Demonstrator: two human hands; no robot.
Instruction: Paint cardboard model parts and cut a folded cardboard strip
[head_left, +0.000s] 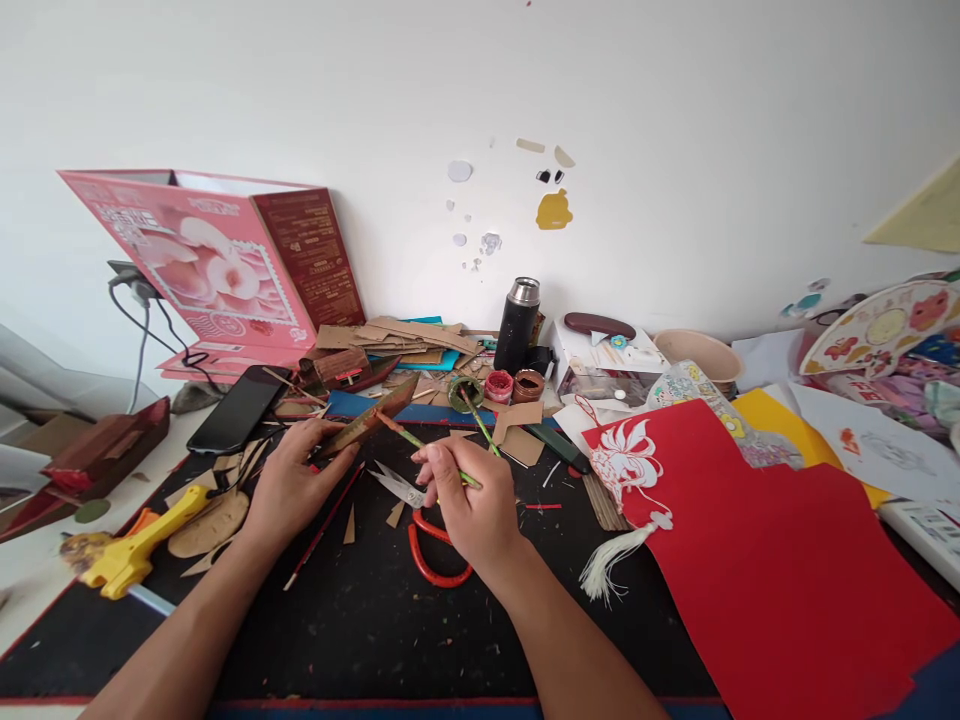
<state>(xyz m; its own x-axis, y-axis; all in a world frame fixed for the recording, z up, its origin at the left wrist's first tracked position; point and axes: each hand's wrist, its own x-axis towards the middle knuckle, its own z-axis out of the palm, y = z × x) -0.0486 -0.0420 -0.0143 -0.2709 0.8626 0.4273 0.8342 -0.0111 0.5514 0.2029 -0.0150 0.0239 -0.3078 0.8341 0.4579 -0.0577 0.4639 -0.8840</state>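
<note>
My left hand point(296, 485) grips a long, pointed, brown-painted cardboard piece point(386, 405), boat-like in shape, tilted above the mat. My right hand point(476, 505) is closed around a green paintbrush point(409, 433). Its reddish-brown tip is at the near edge of the cardboard piece; whether they touch I cannot tell. Under my right hand lie scissors point(431, 580) with red handles, blades apart. Beyond the hands stand a green paint pot point(466, 407) with another brush point(493, 438) leaning out, a red paint pot point(499, 388) and a brown paint pot point(529, 388).
A yellow glue gun point(124, 555) and black phone point(238, 408) lie at left, near a red-brown model boat point(105, 460). Cardboard scraps point(412, 340), a black flask point(516, 330) and a pink box point(225, 270) line the wall. Red paper point(780, 540) covers the right side.
</note>
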